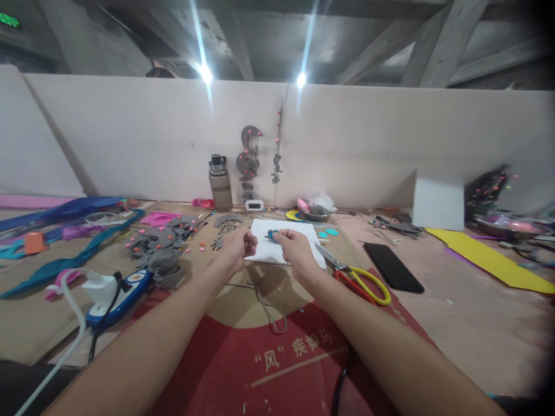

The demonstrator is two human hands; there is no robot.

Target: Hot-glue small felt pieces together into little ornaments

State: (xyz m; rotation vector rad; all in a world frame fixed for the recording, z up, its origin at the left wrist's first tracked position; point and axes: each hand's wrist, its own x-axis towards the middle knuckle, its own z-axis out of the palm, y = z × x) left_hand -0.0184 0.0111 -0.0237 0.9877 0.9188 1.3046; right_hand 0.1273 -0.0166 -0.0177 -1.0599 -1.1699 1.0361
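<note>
Over the white paper (284, 226), my right hand (297, 251) pinches a small dark blue-teal piece (272, 234) between thumb and fingers. My left hand (240, 249) is closed with its fingers curled, at the paper's left edge; whatever it holds, if anything, is hidden. Two turquoise cut pieces (331, 231) lie just right of the paper. Scissors (355, 277) with red and yellow handles rest beside my right wrist, blades pointing toward the paper. A thin grey cord (271, 306) lies looped on the board below my hands.
Grey felt pieces and cord (162, 245) are heaped at left, near a blue power strip (119, 297). At the back stand a bottle (220, 184), a small digital clock (254, 205) and a metal bowl (318, 215). A black phone (392, 267) and yellow sheet (489, 260) lie to the right.
</note>
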